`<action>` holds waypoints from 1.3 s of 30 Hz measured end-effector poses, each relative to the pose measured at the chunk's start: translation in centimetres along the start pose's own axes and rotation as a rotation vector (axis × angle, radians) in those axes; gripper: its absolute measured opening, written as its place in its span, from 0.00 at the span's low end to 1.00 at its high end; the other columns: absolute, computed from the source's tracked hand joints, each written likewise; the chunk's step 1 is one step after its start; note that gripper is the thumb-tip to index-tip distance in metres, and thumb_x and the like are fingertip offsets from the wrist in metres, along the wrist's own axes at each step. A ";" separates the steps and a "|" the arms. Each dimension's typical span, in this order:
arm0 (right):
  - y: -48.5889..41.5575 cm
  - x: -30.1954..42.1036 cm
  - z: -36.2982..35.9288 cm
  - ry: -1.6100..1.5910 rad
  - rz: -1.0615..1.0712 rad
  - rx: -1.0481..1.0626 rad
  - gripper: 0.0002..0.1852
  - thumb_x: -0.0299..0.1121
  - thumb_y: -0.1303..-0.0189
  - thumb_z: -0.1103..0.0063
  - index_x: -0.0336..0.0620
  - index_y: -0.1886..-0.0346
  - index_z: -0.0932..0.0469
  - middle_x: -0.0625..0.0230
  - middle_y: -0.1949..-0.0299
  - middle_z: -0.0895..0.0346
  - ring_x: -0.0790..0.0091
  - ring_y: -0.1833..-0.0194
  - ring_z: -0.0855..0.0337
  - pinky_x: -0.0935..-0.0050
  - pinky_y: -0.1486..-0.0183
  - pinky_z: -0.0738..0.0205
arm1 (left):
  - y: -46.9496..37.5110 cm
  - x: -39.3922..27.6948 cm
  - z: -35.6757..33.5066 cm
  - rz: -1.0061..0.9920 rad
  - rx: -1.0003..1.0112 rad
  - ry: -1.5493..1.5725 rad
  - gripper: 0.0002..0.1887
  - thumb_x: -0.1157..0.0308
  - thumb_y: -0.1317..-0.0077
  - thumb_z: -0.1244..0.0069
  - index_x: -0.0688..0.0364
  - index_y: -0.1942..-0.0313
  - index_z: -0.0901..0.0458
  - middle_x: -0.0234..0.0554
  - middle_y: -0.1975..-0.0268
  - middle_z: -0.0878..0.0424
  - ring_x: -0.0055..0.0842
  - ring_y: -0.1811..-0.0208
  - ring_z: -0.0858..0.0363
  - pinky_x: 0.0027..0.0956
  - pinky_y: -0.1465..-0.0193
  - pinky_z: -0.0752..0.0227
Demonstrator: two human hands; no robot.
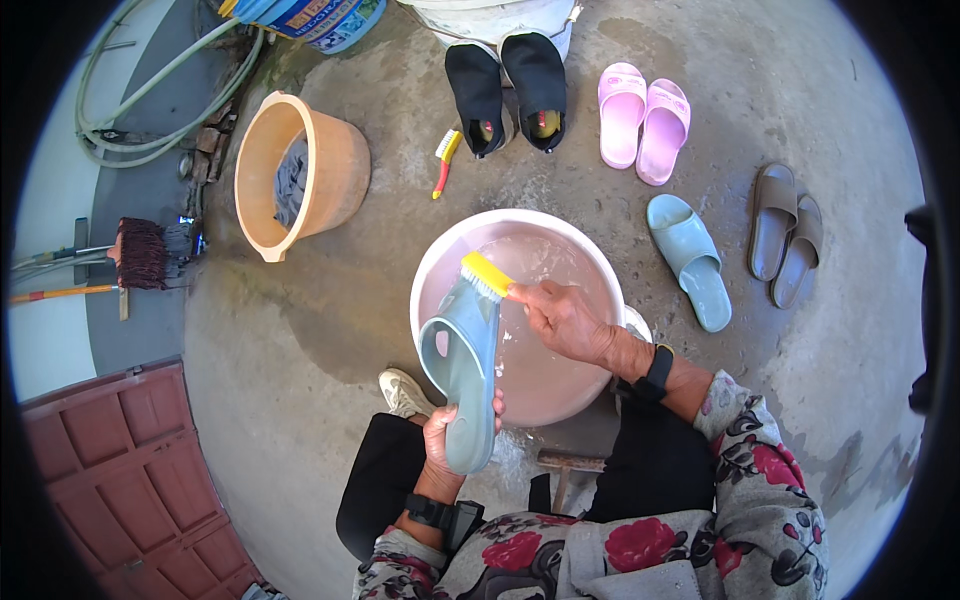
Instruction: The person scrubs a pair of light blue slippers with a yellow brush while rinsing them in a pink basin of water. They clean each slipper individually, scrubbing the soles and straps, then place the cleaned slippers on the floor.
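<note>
My left hand (442,435) grips a light blue slide sandal (472,420) by its heel, sole tilted up toward me over the basin. In my right hand (566,319) is a yellow scrubbing brush (487,274), its white bristles against the toe end of the sandal. Below both hands stands a round pink-white plastic basin (611,277) holding cloudy water (551,367). Another light blue slide sandal (688,262), looking wet, lies on the floor to the right of the basin.
Pink slides (622,120), brown slides (772,217) and black slip-on shoes (532,82) stand beyond the basin. A red-and-yellow brush (445,161) lies near an orange tub (337,165) with grey cloth (291,184). Brooms (142,255), a hose (165,112) and a red door (135,480) are at left.
</note>
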State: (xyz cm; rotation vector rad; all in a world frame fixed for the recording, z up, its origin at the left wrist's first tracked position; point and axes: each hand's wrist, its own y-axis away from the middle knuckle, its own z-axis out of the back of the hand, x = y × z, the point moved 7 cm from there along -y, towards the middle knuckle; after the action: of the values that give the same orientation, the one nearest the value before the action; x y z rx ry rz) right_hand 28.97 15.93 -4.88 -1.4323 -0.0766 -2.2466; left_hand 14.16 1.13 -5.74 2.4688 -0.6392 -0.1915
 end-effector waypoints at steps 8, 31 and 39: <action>-1.1 -2.8 1.9 0.071 -0.019 -0.105 0.14 0.20 0.48 0.51 0.37 0.56 0.24 0.52 0.76 0.26 0.53 0.77 0.25 0.63 0.74 0.31 | 0.5 1.1 -1.6 0.056 -0.051 -0.406 0.33 0.59 0.48 0.51 0.77 0.48 0.35 0.62 0.53 0.27 0.41 0.55 0.23 0.41 0.54 0.25; 0.6 -0.9 -1.5 0.064 -0.086 0.170 0.10 0.26 0.48 0.50 0.34 0.62 0.25 0.48 0.79 0.26 0.48 0.75 0.23 0.55 0.72 0.30 | 0.5 -1.2 3.0 0.038 -0.309 -0.827 0.26 0.71 0.50 0.51 0.73 0.49 0.32 0.57 0.56 0.22 0.41 0.57 0.20 0.38 0.51 0.26; 1.3 -7.1 -2.1 0.279 -0.316 0.173 0.11 0.26 0.49 0.51 0.35 0.62 0.24 0.49 0.74 0.23 0.48 0.70 0.21 0.55 0.67 0.27 | -0.3 -1.6 4.0 -0.061 -0.377 -0.714 0.28 0.70 0.48 0.52 0.72 0.46 0.35 0.58 0.54 0.24 0.43 0.53 0.22 0.41 0.50 0.27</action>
State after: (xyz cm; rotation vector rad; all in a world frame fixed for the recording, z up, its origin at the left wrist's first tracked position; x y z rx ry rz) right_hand 30.19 16.72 -12.28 -1.0658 -0.4208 -2.5988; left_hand 11.85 0.14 -9.21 2.0195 -0.7245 -1.1389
